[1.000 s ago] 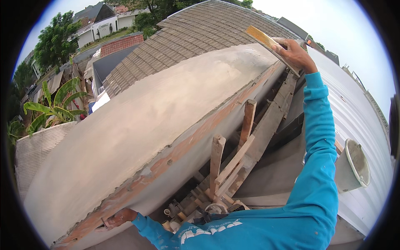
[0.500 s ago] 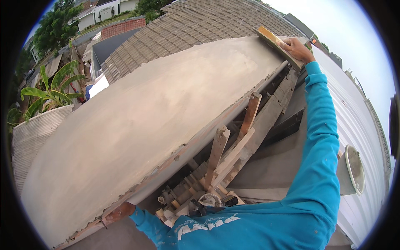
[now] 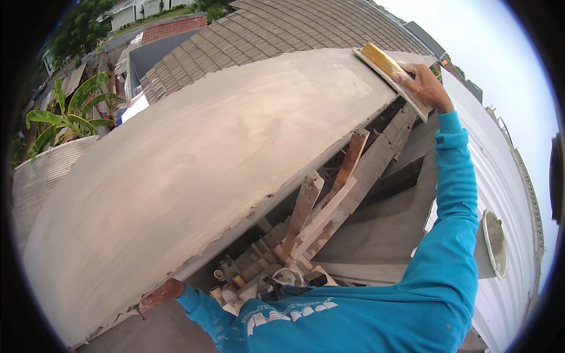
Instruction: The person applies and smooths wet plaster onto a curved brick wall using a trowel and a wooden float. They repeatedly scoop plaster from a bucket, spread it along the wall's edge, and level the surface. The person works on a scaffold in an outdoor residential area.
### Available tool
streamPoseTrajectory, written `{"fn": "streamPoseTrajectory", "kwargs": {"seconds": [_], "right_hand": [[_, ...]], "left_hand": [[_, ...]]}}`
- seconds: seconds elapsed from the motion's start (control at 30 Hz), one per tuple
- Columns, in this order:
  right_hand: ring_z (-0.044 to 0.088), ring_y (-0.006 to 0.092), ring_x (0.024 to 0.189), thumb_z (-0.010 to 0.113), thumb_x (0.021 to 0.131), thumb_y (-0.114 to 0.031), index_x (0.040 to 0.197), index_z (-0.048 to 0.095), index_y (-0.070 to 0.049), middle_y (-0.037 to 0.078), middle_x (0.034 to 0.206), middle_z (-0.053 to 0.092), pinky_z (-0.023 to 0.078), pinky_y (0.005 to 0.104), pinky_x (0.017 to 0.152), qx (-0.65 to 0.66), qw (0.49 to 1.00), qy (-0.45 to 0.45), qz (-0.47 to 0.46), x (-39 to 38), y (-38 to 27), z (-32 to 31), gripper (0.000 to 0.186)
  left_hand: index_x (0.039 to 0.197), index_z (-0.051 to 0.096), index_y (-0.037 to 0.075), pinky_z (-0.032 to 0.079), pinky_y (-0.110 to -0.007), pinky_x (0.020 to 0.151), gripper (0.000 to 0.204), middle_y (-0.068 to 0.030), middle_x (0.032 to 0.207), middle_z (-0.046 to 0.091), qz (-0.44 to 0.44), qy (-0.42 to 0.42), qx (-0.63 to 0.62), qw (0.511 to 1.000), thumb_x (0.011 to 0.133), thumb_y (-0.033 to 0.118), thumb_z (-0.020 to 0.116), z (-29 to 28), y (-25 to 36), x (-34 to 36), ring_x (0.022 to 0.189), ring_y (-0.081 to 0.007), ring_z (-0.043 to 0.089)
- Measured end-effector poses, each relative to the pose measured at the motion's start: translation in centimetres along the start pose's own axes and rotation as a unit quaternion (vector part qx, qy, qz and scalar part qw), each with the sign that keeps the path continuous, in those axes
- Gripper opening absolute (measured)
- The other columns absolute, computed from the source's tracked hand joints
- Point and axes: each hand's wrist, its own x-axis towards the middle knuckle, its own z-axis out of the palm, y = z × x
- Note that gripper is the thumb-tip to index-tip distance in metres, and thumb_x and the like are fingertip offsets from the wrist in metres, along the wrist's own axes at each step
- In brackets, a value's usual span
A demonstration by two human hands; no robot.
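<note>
In my right hand [image 3: 419,85] is a flat plastering float [image 3: 376,59] with a yellow handle, pressed to the far right end of the pale, smooth plastered slab [image 3: 212,153]. My fingers are wrapped round it. At the lower left my left hand [image 3: 159,294] is closed at the slab's rough near edge, partly hidden under it. A thin dark piece shows below those fingers, and I cannot make out whether it is held. Just right of the slab, wooden props [image 3: 300,215] and planks stand over a dark gap with pipe-like pieces.
A white bucket [image 3: 494,246] sits by my right arm on white corrugated roofing [image 3: 509,194]. Behind the slab are a tiled roof [image 3: 282,29], a lower corrugated sheet [image 3: 44,182], a banana plant [image 3: 73,120] and trees. Below the slab's near edge is a grey surface [image 3: 147,329].
The float in my right hand has shifted down onto the slab's end, then slightly right and tilted flatter. My left hand has moved slightly up and left along the edge. The view has shifted a little.
</note>
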Motion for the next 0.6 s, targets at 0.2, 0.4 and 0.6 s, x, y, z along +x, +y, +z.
{"fn": "streamPoseTrajectory", "kwargs": {"seconds": [0.2, 0.4, 0.6], "right_hand": [[0.062, 0.0304, 0.108, 0.056, 0.089, -0.065, 0.125, 0.062, 0.005, 0.022, 0.114, 0.066, 0.047, 0.0425, 0.095, 0.033, 0.997, 0.020, -0.066, -1.2, -5.0, -2.5, 0.079], [0.062, 0.0277, 0.108, 0.054, 0.093, -0.056, 0.123, 0.064, 0.001, 0.020, 0.114, 0.067, 0.045, 0.0406, 0.095, -0.027, 0.998, -0.027, 0.043, 7.4, 10.6, -2.6, 0.065], [0.064, 0.0227, 0.091, 0.053, 0.097, -0.048, 0.118, 0.066, 0.000, 0.017, 0.097, 0.071, 0.047, 0.0369, 0.086, -0.024, 0.995, -0.069, 0.063, 10.8, 13.8, -0.9, 0.053]], "left_hand": [[0.148, 0.015, -0.010, 0.016, -0.055, 0.116, 0.073, -0.0310, 0.155, 0.007, 0.007, 0.000, 0.013, 1.000, 0.105, 0.049, 0.019, -0.5, -0.1, 0.2, 0.145, -0.0413, 0.009], [0.148, 0.013, -0.010, 0.015, -0.055, 0.116, 0.073, -0.0309, 0.155, 0.006, -0.001, -0.007, 0.008, 1.000, 0.105, 0.049, 0.019, -0.1, 0.6, -0.1, 0.146, -0.0412, 0.008], [0.148, 0.011, -0.010, 0.014, -0.055, 0.117, 0.073, -0.0308, 0.155, 0.005, -0.004, -0.002, 0.023, 1.000, 0.105, 0.048, 0.019, -0.5, 0.7, 0.1, 0.146, -0.0412, 0.007]]}}
